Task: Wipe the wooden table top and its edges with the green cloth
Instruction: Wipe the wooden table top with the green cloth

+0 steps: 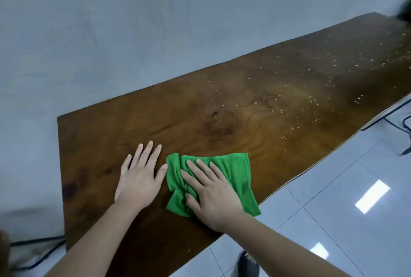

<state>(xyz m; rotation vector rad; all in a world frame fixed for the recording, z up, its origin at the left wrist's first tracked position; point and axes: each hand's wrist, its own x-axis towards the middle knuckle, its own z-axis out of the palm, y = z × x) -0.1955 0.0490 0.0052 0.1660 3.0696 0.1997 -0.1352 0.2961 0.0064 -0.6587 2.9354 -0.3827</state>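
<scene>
The long wooden table top (222,107) runs from near left to far right, against a pale wall. A green cloth (238,172) lies crumpled on its near part, close to the front edge. My right hand (211,194) presses flat on the cloth's left half, fingers spread and bunching the fabric. My left hand (140,176) lies palm down on the bare wood just left of the cloth, its thumb almost touching the cloth's edge. Many pale specks (333,76) dot the far right half of the table.
Glossy white floor tiles (333,210) lie to the right of the table's front edge. Black cables (398,121) run over the floor at far right, and more cables (35,247) lie at lower left. A dark shoe tip (249,263) shows at the bottom.
</scene>
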